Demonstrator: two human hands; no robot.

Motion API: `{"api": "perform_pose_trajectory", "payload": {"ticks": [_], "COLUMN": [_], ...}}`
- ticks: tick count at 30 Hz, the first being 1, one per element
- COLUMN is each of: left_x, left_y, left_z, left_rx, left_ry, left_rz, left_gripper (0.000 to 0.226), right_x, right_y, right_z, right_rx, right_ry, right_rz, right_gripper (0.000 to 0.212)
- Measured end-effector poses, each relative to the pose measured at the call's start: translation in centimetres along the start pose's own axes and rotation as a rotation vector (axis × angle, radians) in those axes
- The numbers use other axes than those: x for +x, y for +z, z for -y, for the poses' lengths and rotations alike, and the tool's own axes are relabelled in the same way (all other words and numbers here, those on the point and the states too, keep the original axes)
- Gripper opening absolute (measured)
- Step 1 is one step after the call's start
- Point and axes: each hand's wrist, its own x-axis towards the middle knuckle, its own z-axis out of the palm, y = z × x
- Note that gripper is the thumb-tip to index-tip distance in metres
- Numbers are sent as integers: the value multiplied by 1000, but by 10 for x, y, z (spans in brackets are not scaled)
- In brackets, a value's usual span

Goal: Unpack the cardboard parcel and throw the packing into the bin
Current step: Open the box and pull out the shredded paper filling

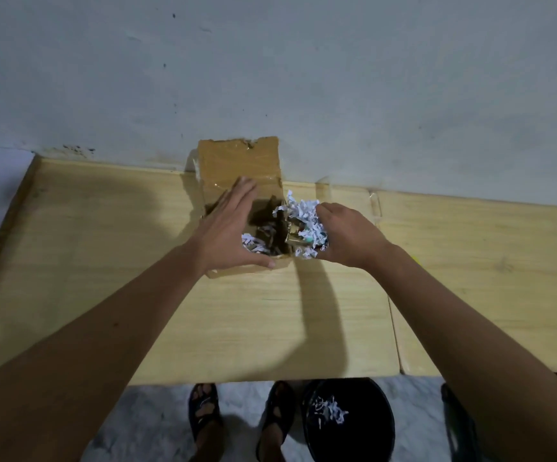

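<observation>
An open cardboard parcel (237,161) stands on the wooden table (103,248) against the wall, its back flap raised. My left hand (233,228) lies flat over the box's left side, fingers spread and empty. At the box's right edge my right hand (347,235) grips a clump of white shredded paper (303,215). More shreds (252,243) lie in the box's dim inside, next to a small shiny item (292,240). The black bin (350,421) stands on the floor below the table's front edge, with some shreds in it.
A second wooden table top (487,278) adjoins on the right. My feet in dark sandals (205,418) stand on the marbled floor left of the bin. A dark object (457,425) sits on the floor right of the bin. The grey wall rises directly behind the box.
</observation>
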Motion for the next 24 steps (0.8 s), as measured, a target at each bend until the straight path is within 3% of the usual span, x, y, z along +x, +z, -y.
{"api": "perform_pose_trajectory", "payload": {"ticks": [4, 10, 16, 24], "left_x": [16, 26, 27, 27], "left_y": [18, 42, 57, 59], "left_z": [-16, -19, -13, -10], "left_rx": [72, 143, 190, 202], "left_ry": [92, 57, 81, 108], "left_rz": [46, 1, -75, -92], "left_gripper": [144, 134, 130, 126], "right_x": [-23, -56, -69, -59], "right_y": [15, 49, 86, 92], "right_z": [-23, -53, -69, -66], "right_rx": [5, 46, 108, 125], "right_ry": [90, 210, 264, 210], "right_rz": [34, 87, 133, 120], "right_gripper": [59, 70, 62, 92]}}
